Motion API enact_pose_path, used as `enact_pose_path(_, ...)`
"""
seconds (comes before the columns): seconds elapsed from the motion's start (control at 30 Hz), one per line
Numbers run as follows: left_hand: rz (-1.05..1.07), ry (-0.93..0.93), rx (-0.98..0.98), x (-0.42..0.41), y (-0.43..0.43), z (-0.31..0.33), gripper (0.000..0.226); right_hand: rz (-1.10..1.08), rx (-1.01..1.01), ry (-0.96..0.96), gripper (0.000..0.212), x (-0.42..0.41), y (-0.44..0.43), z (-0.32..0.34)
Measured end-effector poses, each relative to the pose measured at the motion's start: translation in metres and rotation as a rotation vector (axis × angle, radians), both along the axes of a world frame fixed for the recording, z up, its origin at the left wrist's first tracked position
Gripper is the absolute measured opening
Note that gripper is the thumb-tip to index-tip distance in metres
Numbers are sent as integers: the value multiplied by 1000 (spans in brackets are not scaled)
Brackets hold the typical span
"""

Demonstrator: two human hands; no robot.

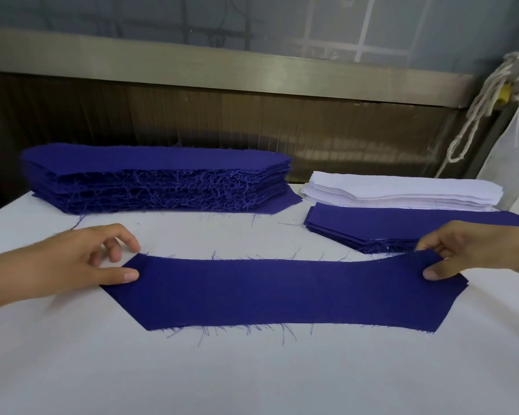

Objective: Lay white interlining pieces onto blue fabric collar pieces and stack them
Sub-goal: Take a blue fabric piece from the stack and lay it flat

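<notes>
Your left hand (72, 262) and right hand (474, 253) each pinch an end of the blue collar piece (270, 292) lying crosswise before you; the white interlining stack (402, 193) sits beyond, nearer your right.

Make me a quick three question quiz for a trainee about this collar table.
1. True or false: a white interlining piece already lies on the blue collar piece that the left hand and right hand hold.
2. Where is the white interlining stack? A far left; B far right; C near front edge.
3. Which blue stack is taller, the left stack or the right stack?
Key: 1 false; 2 B; 3 left stack.
</notes>
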State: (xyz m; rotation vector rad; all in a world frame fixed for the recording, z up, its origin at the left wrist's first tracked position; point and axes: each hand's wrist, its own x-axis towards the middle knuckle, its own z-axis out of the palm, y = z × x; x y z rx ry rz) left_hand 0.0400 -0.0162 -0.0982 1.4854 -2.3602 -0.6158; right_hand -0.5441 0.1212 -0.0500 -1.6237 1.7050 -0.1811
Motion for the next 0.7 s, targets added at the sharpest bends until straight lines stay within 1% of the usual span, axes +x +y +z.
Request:
enact_pose_path(0.07,-54,-13,12,4,-5,-3,85,17,-41,18,47,-5,0,-1)
enact_pose_path(0.17,-116,-53,52,9,-12,-6,80,21,-91,-22,47,-8,0,-2)
enact_pose_path(0.4,-171,-24,107,12,-21,-10,77,125,-158,-74,28,1,4,1)
enact_pose_path(0.53,-199,-11,146,11,-22,-8,72,171,-147,-56,13,3,4,2)
enact_pose_path(0.63,-203,5,145,10,-22,-7,66,155,-124,-62,4,6,6,5)
enact_pose_path(0.7,-195,6,151,10,-22,-7,63,120,-112,-73,5,8,8,8)
